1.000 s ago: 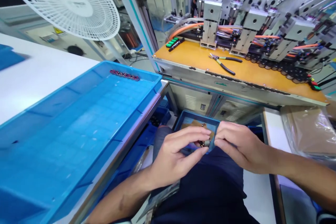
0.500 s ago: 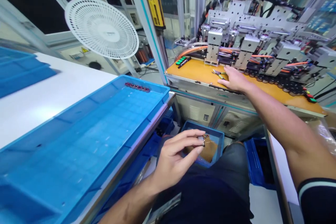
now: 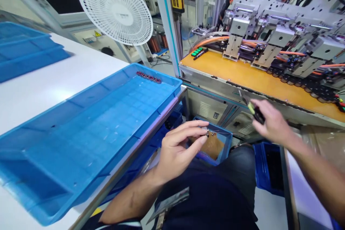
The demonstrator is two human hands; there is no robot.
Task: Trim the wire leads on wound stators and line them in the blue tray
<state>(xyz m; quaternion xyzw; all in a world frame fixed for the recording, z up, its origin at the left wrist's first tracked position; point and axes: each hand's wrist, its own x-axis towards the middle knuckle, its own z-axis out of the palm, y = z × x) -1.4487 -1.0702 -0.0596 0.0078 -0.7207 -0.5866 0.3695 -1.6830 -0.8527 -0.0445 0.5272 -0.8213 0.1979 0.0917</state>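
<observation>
My left hand [image 3: 183, 147] is closed in a pinch at the middle, above my lap. Between thumb and fingertips sits a small part with thin wire ends [image 3: 207, 133], mostly hidden by the fingers. Gripped in my right hand [image 3: 272, 122] is a pair of cutting pliers [image 3: 254, 110] with yellow-green and black handles, slightly blurred. Their jaws point up and left, in front of the machine bench's edge. Below my left hand, a blue bin [image 3: 228, 140] on the floor holds brown material and a few small pieces.
To the left, a large blue tray [image 3: 88, 129] on the white table [image 3: 88, 57] holds a row of small dark-red parts [image 3: 148, 77]. A white fan [image 3: 118, 10] stands behind it. Across the orange bench [image 3: 223, 66] runs a metal machine [image 3: 239, 25]; a black pen [image 3: 201, 54] lies at its left.
My right hand has picked the cutting pliers up off the orange bench and drawn them back toward me. My left hand keeps its pinch on the small part. The view has shifted.
</observation>
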